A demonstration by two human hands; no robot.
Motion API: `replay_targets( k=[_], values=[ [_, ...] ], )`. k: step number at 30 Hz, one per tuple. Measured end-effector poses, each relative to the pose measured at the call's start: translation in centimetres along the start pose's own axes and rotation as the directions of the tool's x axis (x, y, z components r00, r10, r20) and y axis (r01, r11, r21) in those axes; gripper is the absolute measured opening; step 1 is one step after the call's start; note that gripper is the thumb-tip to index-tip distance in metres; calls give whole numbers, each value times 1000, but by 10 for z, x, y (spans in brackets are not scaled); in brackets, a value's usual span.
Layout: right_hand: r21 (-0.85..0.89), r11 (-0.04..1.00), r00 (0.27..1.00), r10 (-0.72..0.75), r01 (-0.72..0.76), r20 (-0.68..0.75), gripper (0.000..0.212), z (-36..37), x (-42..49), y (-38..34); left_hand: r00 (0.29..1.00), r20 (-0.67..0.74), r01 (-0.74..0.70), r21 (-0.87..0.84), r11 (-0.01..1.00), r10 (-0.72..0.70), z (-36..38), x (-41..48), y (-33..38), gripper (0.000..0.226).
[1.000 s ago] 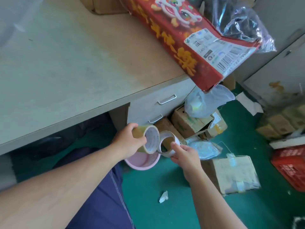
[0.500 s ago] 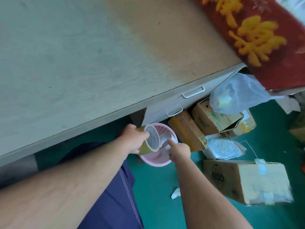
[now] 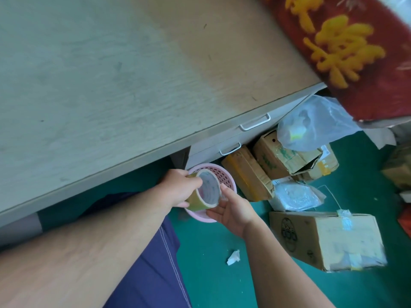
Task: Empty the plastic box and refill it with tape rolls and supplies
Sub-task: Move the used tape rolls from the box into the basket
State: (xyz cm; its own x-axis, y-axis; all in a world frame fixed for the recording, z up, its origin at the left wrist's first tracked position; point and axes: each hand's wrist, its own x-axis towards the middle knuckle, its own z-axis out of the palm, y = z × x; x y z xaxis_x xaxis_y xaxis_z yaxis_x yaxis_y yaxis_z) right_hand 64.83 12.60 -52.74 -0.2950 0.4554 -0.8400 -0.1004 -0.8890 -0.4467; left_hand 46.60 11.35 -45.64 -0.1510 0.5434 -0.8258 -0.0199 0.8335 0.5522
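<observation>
My left hand (image 3: 178, 187) grips a yellowish roll of clear tape (image 3: 208, 193) and holds it just above a round pink plastic basket (image 3: 224, 176) that stands on the green floor under the desk edge. My right hand (image 3: 233, 211) is beside the roll, palm turned up, with its fingers straight and touching the roll's right rim. It holds nothing. The roll and both hands hide most of the basket's inside.
The wooden desk (image 3: 111, 85) fills the upper left, with white drawers (image 3: 254, 123) below it. Cardboard boxes (image 3: 246, 172), a larger taped box (image 3: 327, 238), plastic bags (image 3: 315, 123) and a paper scrap (image 3: 233, 260) lie on the floor. A red box (image 3: 344, 52) overhangs the desk.
My right hand held a second, whitish roll and lowered it to the basket; now that hand holds nothing. My left hand brought its roll down over the basket. The view tilted downward.
</observation>
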Motion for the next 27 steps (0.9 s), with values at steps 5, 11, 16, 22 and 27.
replay_targets(
  k=[5, 11, 16, 22, 27],
  values=[
    [66, 996, 997, -68, 65, 41, 44, -6, 2, 5, 997, 71, 27, -13, 1000, -26, 2, 0, 1, 44],
    [-373, 917, 894, -279, 141, -350, 34, -10, 14, 1, 999, -36, -11, 36, 999, 12, 0, 3, 2, 26],
    [-673, 733, 755, -384, -100, -531, 55, -7, 23, -1, 992, -130, 5, 90, 996, 6, -1, 6, 3, 25],
    [-564, 811, 793, -240, -154, -561, 75, -2, 39, -8, 992, -125, 16, 83, 996, -6, 0, 9, 2, 31],
    [-456, 867, 813, -111, -203, -572, 66, -4, 41, -16, 992, -126, 8, 86, 996, 3, 2, 10, 4, 26]
  ],
)
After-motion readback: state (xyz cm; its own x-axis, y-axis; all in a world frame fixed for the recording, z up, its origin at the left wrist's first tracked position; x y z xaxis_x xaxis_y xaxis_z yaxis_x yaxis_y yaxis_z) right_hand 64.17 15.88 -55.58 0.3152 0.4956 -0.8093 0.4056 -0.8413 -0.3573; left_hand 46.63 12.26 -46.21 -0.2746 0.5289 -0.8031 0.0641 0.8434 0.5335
